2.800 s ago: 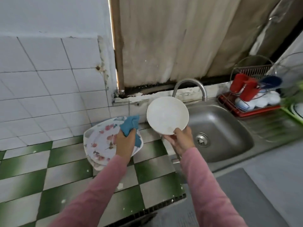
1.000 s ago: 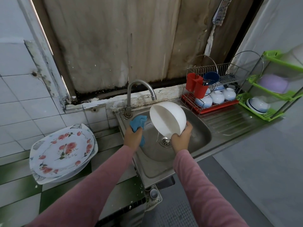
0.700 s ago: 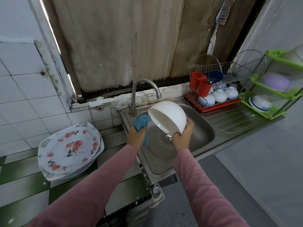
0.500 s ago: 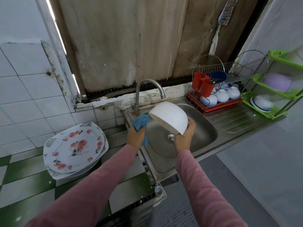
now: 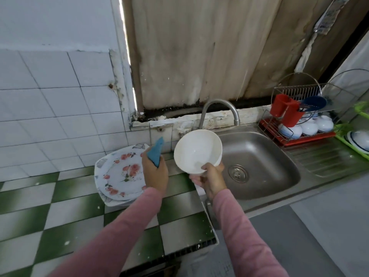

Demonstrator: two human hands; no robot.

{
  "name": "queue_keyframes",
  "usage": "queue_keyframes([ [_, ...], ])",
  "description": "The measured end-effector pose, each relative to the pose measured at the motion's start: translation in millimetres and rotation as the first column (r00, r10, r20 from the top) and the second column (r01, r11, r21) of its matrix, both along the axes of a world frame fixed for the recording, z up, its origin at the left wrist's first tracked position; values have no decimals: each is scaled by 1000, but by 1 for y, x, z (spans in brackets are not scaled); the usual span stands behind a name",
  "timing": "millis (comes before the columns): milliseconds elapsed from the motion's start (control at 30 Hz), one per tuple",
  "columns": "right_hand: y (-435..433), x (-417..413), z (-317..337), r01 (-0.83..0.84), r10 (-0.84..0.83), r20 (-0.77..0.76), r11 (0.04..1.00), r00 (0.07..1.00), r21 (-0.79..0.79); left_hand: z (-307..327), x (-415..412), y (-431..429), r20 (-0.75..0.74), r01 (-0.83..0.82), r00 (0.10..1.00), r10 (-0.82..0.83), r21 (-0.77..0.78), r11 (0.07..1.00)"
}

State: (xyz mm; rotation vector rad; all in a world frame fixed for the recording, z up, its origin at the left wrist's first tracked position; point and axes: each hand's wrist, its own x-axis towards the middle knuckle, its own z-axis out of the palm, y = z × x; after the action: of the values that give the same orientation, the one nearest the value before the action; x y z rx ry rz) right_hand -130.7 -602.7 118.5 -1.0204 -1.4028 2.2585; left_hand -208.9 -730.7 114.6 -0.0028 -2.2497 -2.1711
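Note:
My right hand grips a white bowl by its lower rim, thumb inside, with the bowl's hollow turned toward me. It hangs over the left edge of the steel sink. My left hand is closed round a blue cloth whose tip sticks up, just left of the bowl and apart from it. Behind the left hand a stack of flowered plates lies on the green and white checked counter.
A curved tap rises behind the sink. At the right a wire dish rack holds red cups and white bowls, with a green rack beside it. White tiled wall on the left, grey floor below right.
The bowl has turned from rim-down over the sink to hollow facing me and has moved left to the sink's edge. My left hand with the cloth moved left toward the plates.

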Motion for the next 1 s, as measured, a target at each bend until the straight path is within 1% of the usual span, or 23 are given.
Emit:
queue_keyframes([
  [100,-27,-17,-2,-133,128,66,989,990,69,9,-11,-24,-133,-85,987,94,71,994],
  [167,-46,-31,-6,-204,197,75,974,978,99,16,-21,-39,-256,-54,964,72,73,996],
  [200,-55,-38,-7,-234,226,82,966,971,110,18,-27,-48,-311,-21,950,33,44,999],
  [233,-66,-45,-6,-262,252,90,957,963,126,17,-34,-56,-371,-5,929,-8,-33,999],
  [267,-76,-52,-5,-284,271,102,948,957,144,16,-42,-64,-437,-15,898,-59,-165,986],
  [300,-85,-59,-6,-300,288,101,945,952,134,12,-50,-71,-495,-43,859,-131,-325,945],
  [333,-93,-67,-7,-316,310,74,944,948,93,9,-58,-78,-524,-67,822,-221,-475,878],
  [367,-101,-74,-7,-331,330,23,943,944,42,5,-66,-84,-516,-75,797,-314,-601,795],
  [400,-109,-78,-5,-344,343,-40,939,939,-11,4,-70,-90,-457,-57,794,-401,-713,699],
  [467,-122,-87,-5,-334,318,-155,939,935,-87,7,-74,-100,-206,82,850,-484,-856,510],
  [500,-127,-91,-7,-326,302,-192,939,934,-110,8,-78,-104,-57,182,874,-483,-883,433],
  [533,-131,-95,-7,-319,290,-203,939,935,-129,10,-81,-108,75,270,871,-485,-899,345],
  [567,-136,-99,-7,-313,283,-201,939,938,-140,11,-84,-112,173,339,850,-497,-903,265],
  [600,-140,-102,-7,-305,276,-199,942,940,-139,13,-86,-116,254,406,819,-514,-890,208],
  [633,-144,-104,-5,-298,268,-197,944,943,-144,16,-87,-119,333,487,785,-523,-853,187],
  [700,-145,-112,-5,-280,249,-193,948,949,-155,24,-85,-126,461,639,712,-530,-739,215],
  [767,-144,-120,-4,-277,235,-226,945,945,-174,28,-85,-134,490,691,683,-542,-673,263],
  [800,-143,-122,-3,-282,233,-246,941,941,-186,33,-84,-138,459,671,697,-551,-689,275],
  [833,-143,-125,-2,-290,235,-261,936,936,-198,37,-84,-142,422,631,719,-553,-730,262],
  [867,-143,-126,-2,-304,245,-269,930,931,-205,41,-84,-147,393,569,739,-547,-798,197],
  [933,-144,-128,-3,-311,258,-261,931,930,-188,42,-89,-153,316,331,785,-533,-941,-70],
  [967,-146,-128,-4,-317,271,-250,934,930,-167,39,-93,-156,277,196,799,-533,-959,-204],
  [1000,-149,-129,-5,-328,289,-237,934,928,-145,34,-97,-157,262,111,809,-526,-947,-301],
])
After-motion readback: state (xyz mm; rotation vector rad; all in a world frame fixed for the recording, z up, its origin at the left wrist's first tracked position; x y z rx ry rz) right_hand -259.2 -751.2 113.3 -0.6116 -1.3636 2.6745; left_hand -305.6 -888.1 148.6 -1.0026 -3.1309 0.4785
